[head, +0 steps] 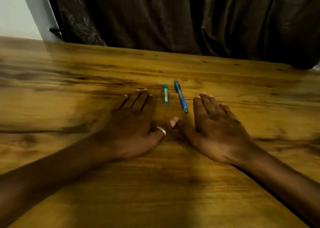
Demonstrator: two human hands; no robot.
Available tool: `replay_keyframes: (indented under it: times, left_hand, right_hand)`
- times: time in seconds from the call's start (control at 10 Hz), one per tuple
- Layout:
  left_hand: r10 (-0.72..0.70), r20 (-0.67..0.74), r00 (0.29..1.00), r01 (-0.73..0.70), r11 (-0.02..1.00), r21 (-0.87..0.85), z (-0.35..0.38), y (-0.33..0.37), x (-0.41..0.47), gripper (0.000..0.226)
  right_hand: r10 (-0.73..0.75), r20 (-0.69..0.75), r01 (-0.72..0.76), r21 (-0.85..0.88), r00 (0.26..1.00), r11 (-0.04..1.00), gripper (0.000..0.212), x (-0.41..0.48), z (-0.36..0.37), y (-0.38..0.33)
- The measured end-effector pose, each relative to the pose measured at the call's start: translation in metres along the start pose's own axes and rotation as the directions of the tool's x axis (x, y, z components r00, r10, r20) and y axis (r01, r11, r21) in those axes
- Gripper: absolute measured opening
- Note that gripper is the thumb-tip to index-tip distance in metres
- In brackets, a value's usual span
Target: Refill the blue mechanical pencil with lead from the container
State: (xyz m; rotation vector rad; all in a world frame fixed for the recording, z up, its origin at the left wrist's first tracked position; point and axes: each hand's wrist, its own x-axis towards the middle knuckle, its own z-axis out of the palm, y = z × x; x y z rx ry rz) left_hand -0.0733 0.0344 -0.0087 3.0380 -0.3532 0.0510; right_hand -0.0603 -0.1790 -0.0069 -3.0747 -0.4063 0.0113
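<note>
With the left hand and right hand laid flat and empty on the surface, flanking the lead container and blue mechanical pencil, thin leads may be snapped or spilled if the container is tipped carelessly.

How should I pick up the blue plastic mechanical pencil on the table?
I'd pinch the blue plastic mechanical pencil at its grip near the tip, coming from above with the right hand: it lies flat, and that hand rests open just beside it.
</note>
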Motion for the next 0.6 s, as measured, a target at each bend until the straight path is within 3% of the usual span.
replay_keyframes:
  times: [0.1,0.5,0.6]
  left_hand:
    - [0.008,-0.006,1.000,-0.009,0.998,-0.057,-0.002,0.001,-0.003,0.111]
    - [-0.107,0.212,0.971,0.146,0.974,-0.176,-0.044,0.016,-0.004,0.084]
    - [-0.146,0.109,0.983,0.165,0.966,-0.198,-0.054,0.012,0.003,0.078]
  right_hand:
    - [0.016,0.041,-0.016,0.006,0.999,1.000,0.103,-0.003,-0.003,-0.005]
    - [0.100,0.202,-0.130,0.143,0.974,0.981,0.104,-0.011,-0.042,-0.019]
    - [0.073,0.129,-0.094,0.169,0.989,0.981,0.101,-0.001,-0.051,-0.021]
